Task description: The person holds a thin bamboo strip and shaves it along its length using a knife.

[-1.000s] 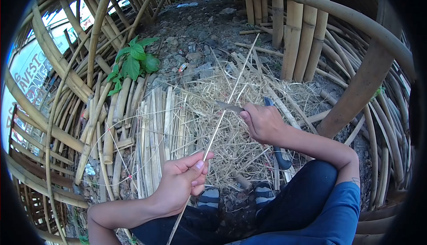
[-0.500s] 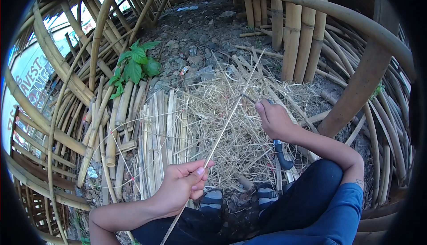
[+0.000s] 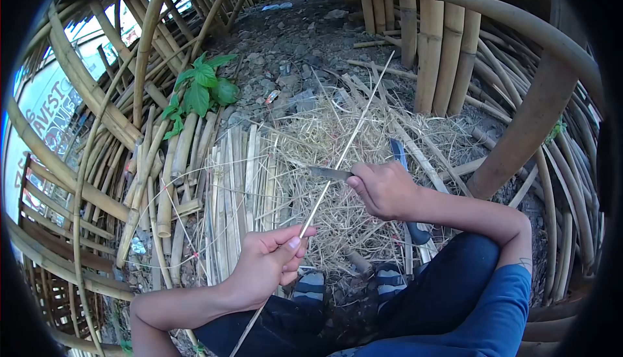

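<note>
My left hand (image 3: pixel 259 269) is closed around a long thin bamboo strip (image 3: pixel 354 135), pinching it between thumb and fingers above my lap. The strip slants from below that hand up to the far right. In my closed right hand (image 3: pixel 387 191) is a knife (image 3: pixel 329 174); its handle is hidden by the fingers. The grey blade points left and crosses the strip in the stretch beyond my left hand. Beneath both hands lies a pile of pale bamboo shavings (image 3: pixel 324 211).
A tool with a dark curved handle (image 3: pixel 417 234) and blue-edged blade (image 3: pixel 398 153) lies under my right forearm. Split bamboo slats (image 3: pixel 235 195) are laid out at left, beside cut poles (image 3: pixel 183 146) and a leafy plant (image 3: pixel 202 84). Upright bamboo poles (image 3: pixel 429 46) stand ahead, a thick post (image 3: pixel 519 136) at right.
My right hand has drawn the knife back toward me along the strip, and the blade now shows broadside. My left hand has stayed nearly in place, still gripping the strip.
</note>
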### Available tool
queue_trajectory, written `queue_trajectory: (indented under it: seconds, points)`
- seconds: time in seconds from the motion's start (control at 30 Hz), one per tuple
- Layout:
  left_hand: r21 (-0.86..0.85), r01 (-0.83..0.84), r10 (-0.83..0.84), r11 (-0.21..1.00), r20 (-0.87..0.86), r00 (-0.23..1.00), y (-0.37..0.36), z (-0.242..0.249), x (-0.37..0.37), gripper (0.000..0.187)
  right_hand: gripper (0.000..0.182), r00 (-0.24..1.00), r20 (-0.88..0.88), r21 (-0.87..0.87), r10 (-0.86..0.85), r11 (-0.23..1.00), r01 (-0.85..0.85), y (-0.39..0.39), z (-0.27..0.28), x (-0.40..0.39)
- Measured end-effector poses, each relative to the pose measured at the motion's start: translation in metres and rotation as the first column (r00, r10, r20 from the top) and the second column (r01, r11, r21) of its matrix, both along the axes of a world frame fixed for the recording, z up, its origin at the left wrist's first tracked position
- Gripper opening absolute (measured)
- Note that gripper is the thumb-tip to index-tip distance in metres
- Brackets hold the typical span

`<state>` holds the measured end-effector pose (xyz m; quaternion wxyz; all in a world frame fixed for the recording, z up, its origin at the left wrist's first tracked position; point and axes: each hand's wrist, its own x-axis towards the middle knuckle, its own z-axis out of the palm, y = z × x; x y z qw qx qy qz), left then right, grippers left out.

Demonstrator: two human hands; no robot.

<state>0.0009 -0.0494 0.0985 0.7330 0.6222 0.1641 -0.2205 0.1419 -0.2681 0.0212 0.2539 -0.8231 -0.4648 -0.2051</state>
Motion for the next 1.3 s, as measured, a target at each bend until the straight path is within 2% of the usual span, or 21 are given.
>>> queue_trajectory:
  seconds: [0.03, 0.1, 0.17, 0.3, 0.4, 0.47, 0.63, 0.73, 0.8, 0.83, 0.9, 0.97, 1.03, 1.07, 1.1, 1.17, 1.3]
  points:
    - [0.009, 0.002, -0.002, 1.000, 0.016, 1.000, 0.000, 0.000, 0.000, 0.032, 0.024, 0.999, 0.001, -0.009, -0.054, 0.998, 0.054, -0.002, -0.001, 0.001]
    - [0.007, 0.011, -0.011, 1.000, 0.026, 1.000, 0.001, -0.001, 0.000, 0.032, 0.025, 0.998, -0.021, -0.022, -0.052, 0.998, 0.051, -0.008, -0.003, 0.006]
    - [0.007, 0.017, -0.018, 1.000, 0.037, 0.999, 0.001, -0.002, 0.000, 0.032, 0.027, 0.984, -0.125, -0.029, -0.129, 0.992, 0.126, -0.011, -0.004, 0.010]
    - [0.031, 0.016, -0.017, 0.999, 0.026, 1.000, 0.001, -0.001, -0.001, 0.032, 0.029, 0.982, -0.143, -0.014, -0.119, 0.993, 0.119, -0.019, -0.004, 0.012]
    - [0.059, 0.029, -0.030, 0.998, 0.022, 0.999, 0.001, 0.002, -0.003, 0.031, 0.031, 0.973, -0.142, -0.047, -0.181, 0.983, 0.176, -0.025, -0.004, 0.020]
    - [0.085, 0.038, -0.039, 0.996, 0.020, 0.999, 0.002, 0.003, -0.004, 0.031, 0.033, 0.896, -0.319, -0.056, -0.309, 0.950, 0.307, -0.029, -0.004, 0.027]
    - [0.100, 0.061, -0.063, 0.993, 0.015, 0.998, 0.007, 0.001, -0.006, 0.031, 0.035, 0.892, -0.266, -0.108, -0.366, 0.931, 0.349, -0.041, -0.010, 0.028]
    - [0.099, 0.086, -0.091, 0.991, 0.041, 0.995, 0.007, 0.001, -0.005, 0.031, 0.035, 0.891, -0.230, -0.072, -0.391, 0.920, 0.386, -0.044, -0.009, 0.028]
    - [0.096, 0.097, -0.102, 0.991, 0.046, 0.994, 0.008, -0.005, -0.001, 0.031, 0.035, 0.843, -0.251, -0.033, -0.476, 0.875, 0.484, -0.048, -0.006, 0.031]
    - [0.096, 0.104, -0.110, 0.990, 0.053, 0.993, 0.009, -0.006, 0.000, 0.031, 0.035, 0.844, -0.245, -0.033, -0.477, 0.874, 0.485, -0.047, -0.003, 0.030]
    - [0.084, 0.106, -0.112, 0.991, 0.072, 0.991, 0.007, -0.004, -0.001, 0.030, 0.035, 0.829, -0.357, 0.059, -0.430, 0.876, 0.479, -0.040, 0.005, 0.026]
    - [0.081, 0.119, -0.126, 0.990, 0.084, 0.989, 0.005, -0.003, -0.002, 0.030, 0.035, 0.850, -0.359, 0.051, -0.385, 0.901, 0.430, -0.032, 0.011, 0.012]
    - [0.093, 0.080, -0.087, 0.992, 0.073, 0.994, 0.004, -0.003, 0.000, 0.030, 0.034, 0.934, -0.287, -0.063, -0.211, 0.977, 0.202, -0.026, 0.012, 0.004]
    - [0.096, 0.085, -0.093, 0.992, 0.076, 0.993, 0.003, -0.003, 0.000, 0.030, 0.034, 0.951, -0.251, -0.067, -0.184, 0.983, 0.172, -0.025, 0.011, 0.004]
    - [0.088, 0.069, -0.077, 0.994, 0.100, 0.992, 0.003, -0.003, -0.002, 0.029, 0.034, 0.950, -0.251, -0.060, -0.186, 0.982, 0.177, -0.025, 0.009, 0.012]
    - [0.083, 0.057, -0.066, 0.995, 0.119, 0.991, 0.004, -0.003, -0.005, 0.029, 0.034, 0.832, -0.407, 0.034, -0.377, 0.904, 0.427, -0.026, 0.003, 0.030]
    - [0.130, 0.057, -0.074, 0.990, 0.126, 0.989, 0.003, -0.003, -0.008, 0.029, 0.037, 0.916, -0.288, 0.069, -0.278, 0.948, 0.310, -0.030, 0.003, 0.022]
